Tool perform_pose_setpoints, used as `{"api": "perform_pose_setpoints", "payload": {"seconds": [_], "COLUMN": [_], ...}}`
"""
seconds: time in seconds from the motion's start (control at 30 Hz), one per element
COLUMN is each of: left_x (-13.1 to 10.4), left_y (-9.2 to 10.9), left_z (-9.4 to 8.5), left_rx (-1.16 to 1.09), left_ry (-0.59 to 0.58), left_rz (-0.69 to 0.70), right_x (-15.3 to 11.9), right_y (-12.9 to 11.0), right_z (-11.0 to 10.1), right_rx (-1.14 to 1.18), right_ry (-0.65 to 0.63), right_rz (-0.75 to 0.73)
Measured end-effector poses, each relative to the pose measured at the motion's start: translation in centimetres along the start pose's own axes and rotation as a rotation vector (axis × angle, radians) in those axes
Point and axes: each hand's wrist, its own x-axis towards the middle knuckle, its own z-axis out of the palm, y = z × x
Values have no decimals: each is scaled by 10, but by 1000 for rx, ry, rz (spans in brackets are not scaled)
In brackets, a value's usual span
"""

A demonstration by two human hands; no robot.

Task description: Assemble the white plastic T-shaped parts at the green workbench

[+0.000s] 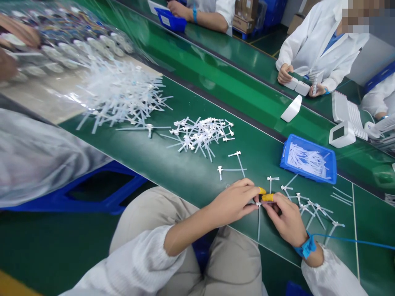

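Observation:
Both my hands meet over the green table and pinch a small white T-shaped connector with tubing (259,224); one thin translucent tube hangs from it toward the table edge. My left hand (236,201) closes thumb and fingers on its left side. From the other side my right hand (287,218) grips it, with a blue wrist strap (306,245) on that wrist. Yellow finger cots cover a fingertip on each hand. My fingers partly hide the connector. Close by on the right lie several similar connectors with tubes (315,207); a few more lie to the left.
A blue bin (331,164) holds short cut tubes. Piles of connectors with tubes (203,133) and a larger heap (123,92) lie leftward. Loose tubes (342,196) rest at right. Co-workers sit across the green conveyor (216,78); another person's sleeve (40,156) is at left.

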Motion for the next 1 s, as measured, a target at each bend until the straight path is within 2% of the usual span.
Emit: {"api": "perform_pose_setpoints", "payload": {"seconds": [0.23, 0.6, 0.83, 1.0], "left_x": [1, 1, 2, 4], "left_y": [-2, -2, -4, -4], "left_z": [1, 3, 5, 8], "left_rx": [-13, -6, -13, -4], "left_ry": [-5, 24, 31, 43], "left_rz": [-11, -6, -30, -44], "right_x": [-1, 2, 0, 1], "right_y": [-2, -2, -1, -2], "right_z": [1, 1, 3, 1], "right_rx": [-1, -36, 31, -4], "right_ry": [27, -17, -40, -71], "right_rz": [46, 24, 138, 126]}}
